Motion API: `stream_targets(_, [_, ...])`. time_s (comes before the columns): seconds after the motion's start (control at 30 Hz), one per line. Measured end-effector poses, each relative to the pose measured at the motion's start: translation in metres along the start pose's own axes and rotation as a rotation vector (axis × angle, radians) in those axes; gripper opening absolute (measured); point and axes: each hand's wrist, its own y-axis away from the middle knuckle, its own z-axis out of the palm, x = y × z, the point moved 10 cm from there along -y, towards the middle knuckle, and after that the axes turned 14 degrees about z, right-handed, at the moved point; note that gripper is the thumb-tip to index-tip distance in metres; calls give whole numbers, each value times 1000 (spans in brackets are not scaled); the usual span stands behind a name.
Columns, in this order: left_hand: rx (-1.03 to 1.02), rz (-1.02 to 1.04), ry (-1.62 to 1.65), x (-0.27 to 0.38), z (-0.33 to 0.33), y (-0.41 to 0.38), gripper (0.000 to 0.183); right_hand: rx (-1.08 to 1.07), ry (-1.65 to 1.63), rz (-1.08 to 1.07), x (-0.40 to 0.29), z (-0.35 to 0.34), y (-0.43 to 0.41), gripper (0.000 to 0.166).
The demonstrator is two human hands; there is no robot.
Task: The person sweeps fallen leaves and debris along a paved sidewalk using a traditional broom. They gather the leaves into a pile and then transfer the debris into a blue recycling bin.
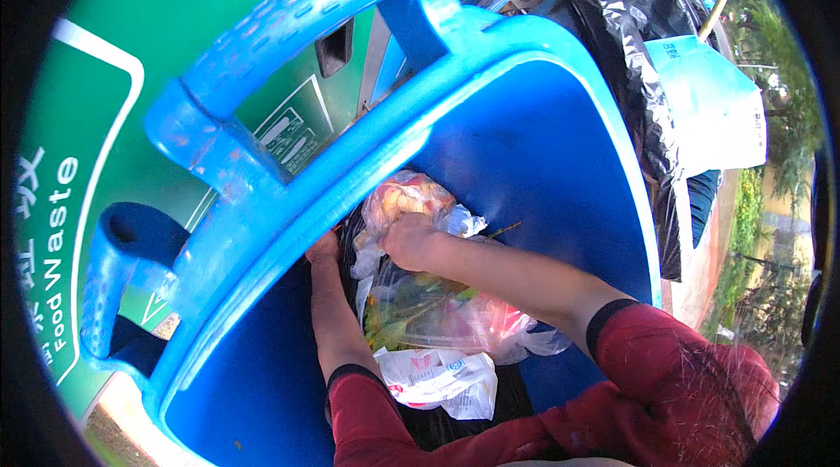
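Observation:
Both arms reach down into a deep blue plastic wheeled bin (525, 145). My right hand (410, 244) is closed on a clear plastic bag of refuse (407, 194), with reddish and yellowish contents showing through. My left hand (323, 245) is lower left, against the dark edge of a black bag; its fingers are mostly hidden. Beneath my right forearm lies a larger clear bag (420, 309) with green leaves and pinkish waste inside. Nearer me is a crumpled white printed plastic wrapper (440, 378) on black plastic.
A green food waste container (164, 14) stands at the left, beside the bin's blue handle (295, 14). Another container lined with a black bag (630, 20) is at the right, a pale printed carton (709, 106) at its edge. Greenery shows beyond.

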Motion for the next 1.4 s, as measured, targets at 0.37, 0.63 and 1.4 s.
stream_targets(0.37, [110,210,45,86,-116,124,41,270,-289,235,75,-93,52,19])
stream_targets(0.63, [78,-84,70,71,-111,132,52,192,-587,185,63,-72,122,37])
stream_targets(1.4, [122,331,390,125,-185,206,22,62,-482,-887,-201,4,300,14])
